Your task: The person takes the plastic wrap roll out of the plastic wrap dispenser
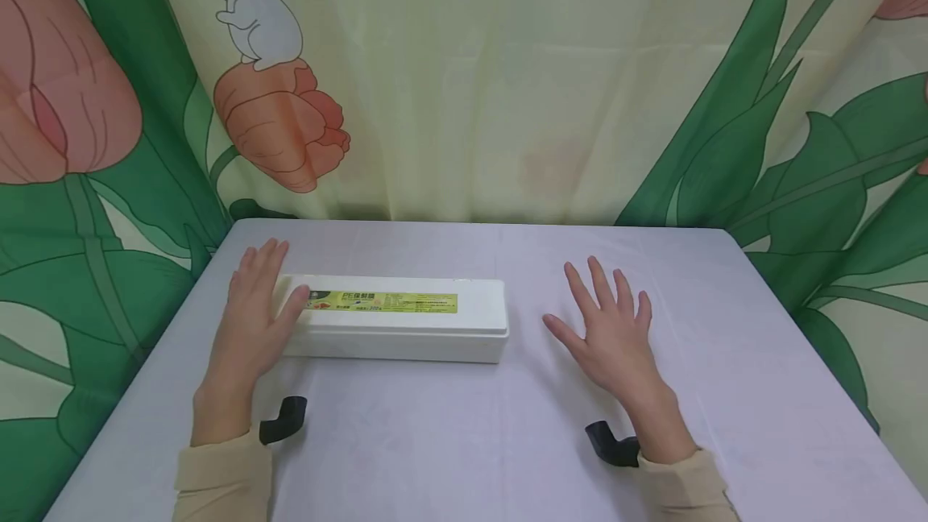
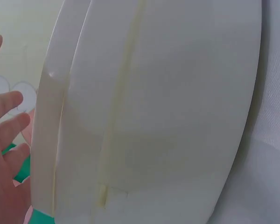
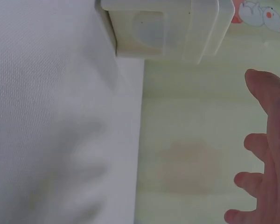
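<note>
A long white box with a yellow-green label on its lid lies crosswise on the table. My left hand is at the box's left end, its fingers extended and its thumb overlapping the lid near the label in the head view. In the left wrist view the box's long front side fills most of the picture, with the left fingers beyond it. To the right of the box, my right hand hovers with fingers spread, holding nothing. The right wrist view shows the box's right end apart from that hand's thumb.
A white cloth covers the table. Behind it hangs a pale curtain printed with leaves, tulips and a small white animal. Black curved pieces stick out by both wrists, next to beige sleeves.
</note>
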{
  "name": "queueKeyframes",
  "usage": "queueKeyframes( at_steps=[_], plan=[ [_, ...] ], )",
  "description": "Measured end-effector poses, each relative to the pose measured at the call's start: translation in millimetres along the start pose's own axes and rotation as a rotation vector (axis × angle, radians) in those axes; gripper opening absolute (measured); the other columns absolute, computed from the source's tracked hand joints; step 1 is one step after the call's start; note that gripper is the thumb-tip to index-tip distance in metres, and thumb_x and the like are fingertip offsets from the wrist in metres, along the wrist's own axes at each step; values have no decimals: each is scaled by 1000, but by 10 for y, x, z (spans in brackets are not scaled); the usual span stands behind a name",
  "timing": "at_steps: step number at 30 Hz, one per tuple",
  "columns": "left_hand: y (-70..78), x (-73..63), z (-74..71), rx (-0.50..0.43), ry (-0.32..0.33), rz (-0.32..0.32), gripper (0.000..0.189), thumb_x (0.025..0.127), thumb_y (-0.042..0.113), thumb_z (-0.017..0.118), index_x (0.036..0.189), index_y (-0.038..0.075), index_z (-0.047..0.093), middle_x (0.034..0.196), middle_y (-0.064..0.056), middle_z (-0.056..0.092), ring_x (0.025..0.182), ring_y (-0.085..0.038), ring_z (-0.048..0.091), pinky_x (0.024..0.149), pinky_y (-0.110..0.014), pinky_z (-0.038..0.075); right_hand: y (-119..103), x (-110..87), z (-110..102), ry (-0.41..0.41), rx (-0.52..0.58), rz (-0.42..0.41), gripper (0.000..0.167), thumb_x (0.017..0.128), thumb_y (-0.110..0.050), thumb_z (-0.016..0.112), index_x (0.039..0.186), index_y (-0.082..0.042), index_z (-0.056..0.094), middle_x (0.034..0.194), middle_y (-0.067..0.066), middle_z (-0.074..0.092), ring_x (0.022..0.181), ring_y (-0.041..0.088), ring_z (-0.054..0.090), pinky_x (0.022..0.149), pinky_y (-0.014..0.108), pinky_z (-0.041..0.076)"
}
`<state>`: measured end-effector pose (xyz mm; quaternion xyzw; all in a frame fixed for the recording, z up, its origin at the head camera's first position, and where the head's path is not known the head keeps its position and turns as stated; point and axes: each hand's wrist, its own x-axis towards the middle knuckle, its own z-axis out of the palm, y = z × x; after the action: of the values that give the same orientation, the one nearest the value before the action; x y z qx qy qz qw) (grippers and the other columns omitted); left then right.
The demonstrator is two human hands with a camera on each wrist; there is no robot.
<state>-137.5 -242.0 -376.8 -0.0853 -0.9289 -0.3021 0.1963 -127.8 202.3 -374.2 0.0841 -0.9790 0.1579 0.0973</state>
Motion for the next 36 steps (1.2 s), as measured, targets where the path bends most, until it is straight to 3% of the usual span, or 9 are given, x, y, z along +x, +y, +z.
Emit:
queueKeyframes(
  at_steps=[12,23,29,32,36],
  plan=[
    [-61,-20,-51,-26,47,-107,65,104,39,45,161,12,26,166,-13,22,154,-32,8,117,-68,11,-88,75,55,-4,24,-24,78,97,-52,59,160,-17,30,166,18,17,148,48,9,112,74,3],
    [-220,-61,-6,-126,145,-117,58,104,24,51,157,8,35,161,-16,32,149,-35,26,120,-57,18,-203,167,117,-4,42,-88,77,98,-51,59,161,-18,30,166,15,18,148,48,10,112,73,4],
    [-267,-90,33,-197,172,-125,55,104,22,51,155,7,38,159,-16,36,148,-36,29,120,-57,20,-253,205,122,-12,38,-97,78,97,-50,61,161,-17,30,166,16,18,148,48,11,113,72,5],
    [-306,-98,58,-227,175,-130,54,105,22,50,155,7,38,159,-15,37,148,-33,30,121,-49,23,-275,221,130,-15,36,-105,78,97,-50,61,161,-17,29,166,16,18,148,48,11,113,72,5],
    [-355,-105,94,-269,177,-135,53,106,20,48,155,6,38,159,-14,37,148,-28,30,118,-25,24,-308,242,148,-15,45,-120,79,96,-51,61,161,-18,30,166,15,19,148,47,11,113,72,5]
  ],
)
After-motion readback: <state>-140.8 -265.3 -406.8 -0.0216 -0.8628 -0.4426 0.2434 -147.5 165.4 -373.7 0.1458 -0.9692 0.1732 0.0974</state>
